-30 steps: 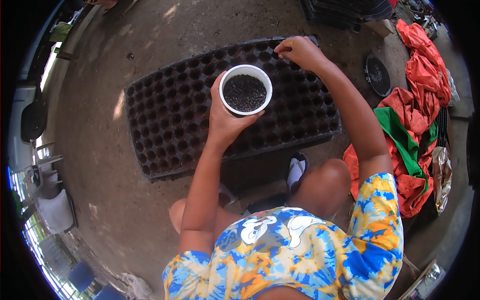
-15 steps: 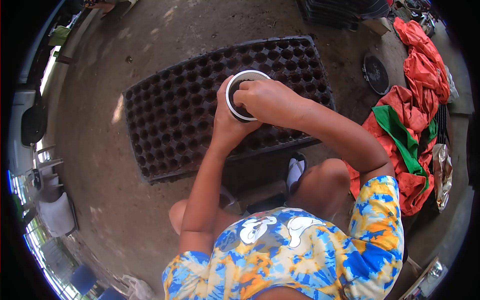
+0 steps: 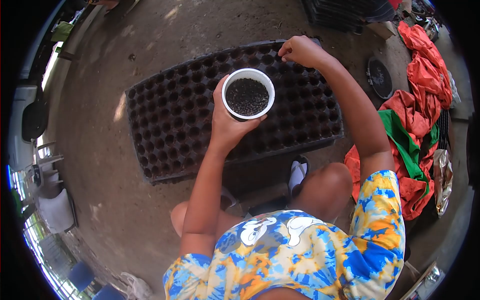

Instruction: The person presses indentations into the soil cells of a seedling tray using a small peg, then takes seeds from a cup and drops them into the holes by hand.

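Note:
A white cup [image 3: 248, 94] holding small dark grains is wrapped by the fingers and thumb of my left hand [image 3: 230, 122]. It stands out above the middle of a black cell tray [image 3: 170, 120] with many round holes, lying on the ground. My right hand [image 3: 296, 52] hovers over the tray's far right part, fingertips pinched together and pointing down at the cells. Whatever is between those fingertips is too small to make out.
Red cloth [image 3: 425, 75] with a green piece [image 3: 400, 140] lies to the right. A round black lid-like object [image 3: 380, 78] is on the floor near it. Stacked black trays [image 3: 335, 15] stand at the back. White chairs [image 3: 55, 210] are at the left.
Half a second ago my right hand was in the cup; now it is out, over the tray's far right part. My left hand still holds the cup in nearly the same place.

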Demonstrator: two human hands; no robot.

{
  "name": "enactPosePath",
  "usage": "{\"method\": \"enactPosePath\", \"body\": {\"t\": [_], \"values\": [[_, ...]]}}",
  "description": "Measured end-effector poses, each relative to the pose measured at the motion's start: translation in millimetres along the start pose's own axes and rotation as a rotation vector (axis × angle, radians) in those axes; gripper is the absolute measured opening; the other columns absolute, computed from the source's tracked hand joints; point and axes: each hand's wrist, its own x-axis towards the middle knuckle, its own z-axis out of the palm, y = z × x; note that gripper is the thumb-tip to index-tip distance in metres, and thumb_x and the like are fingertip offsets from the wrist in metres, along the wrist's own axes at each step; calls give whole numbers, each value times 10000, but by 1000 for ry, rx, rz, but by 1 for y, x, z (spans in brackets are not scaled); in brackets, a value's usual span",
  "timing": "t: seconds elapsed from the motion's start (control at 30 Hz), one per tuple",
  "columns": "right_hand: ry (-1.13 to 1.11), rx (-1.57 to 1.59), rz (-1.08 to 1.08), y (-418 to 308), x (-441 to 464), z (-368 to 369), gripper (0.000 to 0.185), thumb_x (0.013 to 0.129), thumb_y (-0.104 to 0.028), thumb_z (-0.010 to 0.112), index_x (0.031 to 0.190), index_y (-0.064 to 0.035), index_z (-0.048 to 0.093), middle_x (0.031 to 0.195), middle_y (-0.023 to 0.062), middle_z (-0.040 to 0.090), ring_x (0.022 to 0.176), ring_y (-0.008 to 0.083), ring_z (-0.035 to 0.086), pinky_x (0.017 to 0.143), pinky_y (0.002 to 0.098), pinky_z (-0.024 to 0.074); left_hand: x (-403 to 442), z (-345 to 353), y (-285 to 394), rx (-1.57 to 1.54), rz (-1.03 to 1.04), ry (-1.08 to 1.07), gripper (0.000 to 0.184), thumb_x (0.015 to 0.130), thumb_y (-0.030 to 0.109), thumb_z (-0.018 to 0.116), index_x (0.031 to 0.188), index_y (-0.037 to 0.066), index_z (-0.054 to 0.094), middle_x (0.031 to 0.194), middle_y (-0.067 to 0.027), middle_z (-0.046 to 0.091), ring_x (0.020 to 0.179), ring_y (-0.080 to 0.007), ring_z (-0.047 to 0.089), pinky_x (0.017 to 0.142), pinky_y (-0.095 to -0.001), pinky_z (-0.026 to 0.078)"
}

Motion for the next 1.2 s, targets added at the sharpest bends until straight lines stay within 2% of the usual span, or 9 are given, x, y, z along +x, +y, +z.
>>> {"method": "enactPosePath", "body": {"t": [0.1,0.3,0.43,0.5,0.57,1.0,1.13,1.17,1.2], "values": [[-19,85,148,-4,6,-3,210,756,-144,720,953,-71,716,841,103,709,807,249,675,747,349,519,0,0,1,3,-5,-2,1016,560,73,854,1390,33,270,1259,-121,515,1175,-217,520,1010,-340,405],[276,22,33,-17,5,-12,170,785,-139,687,936,-65,712,840,109,705,779,258,678,729,346,523,-1,2,1,50,11,-7,1012,559,84,860,1387,31,281,1264,-123,510,1182,-218,512,1009,-343,406],[22,124,-316,-95,-44,-17,177,774,-103,666,925,-15,694,862,140,683,807,287,665,730,368,526,-1,5,1,69,-26,-29,1027,554,106,871,1392,44,281,1273,-126,503,1181,-223,510,1003,-351,412],[-162,7,-281,-125,-63,3,171,761,-78,639,915,-18,683,891,137,661,827,312,649,710,401,522,-1,10,10,77,-55,-37,1036,551,119,877,1395,51,280,1277,-128,501,1178,-228,512,1000,-357,415],[-38,-115,-400,-132,-73,23,150,773,-58,614,907,-29,674,930,133,645,844,316,642,703,417,517,-3,9,12,151,-72,-50,1043,551,138,886,1395,57,279,1283,-130,499,1176,-241,513,994,-364,420],[-60,244,-323,-119,-60,3,141,789,-65,621,907,-24,686,853,151,663,797,309,648,726,356,518,-2,11,6,57,-74,-48,1025,549,78,867,1388,45,279,1299,-118,471,1204,-224,478,1026,-356,388],[154,399,-118,-65,-19,-15,132,820,-79,680,942,-31,687,841,15,684,777,69,607,707,245,498,-2,6,1,90,7,-31,1022,558,107,866,1390,36,277,1278,-124,504,1186,-226,510,1010,-346,407],[199,310,-19,-51,-8,-19,139,812,-81,687,941,-27,687,834,18,684,768,76,608,717,245,496,-3,5,1,85,2,-27,1020,559,105,865,1390,34,277,1278,-124,503,1186,-225,510,1011,-344,406],[242,264,3,-26,7,-11,189,773,-125,709,942,-41,702,852,88,708,782,177,674,736,311,522,-3,5,1,80,-2,-23,1019,561,102,864,1390,31,277,1277,-123,502,1186,-223,510,1012,-342,404]]}}
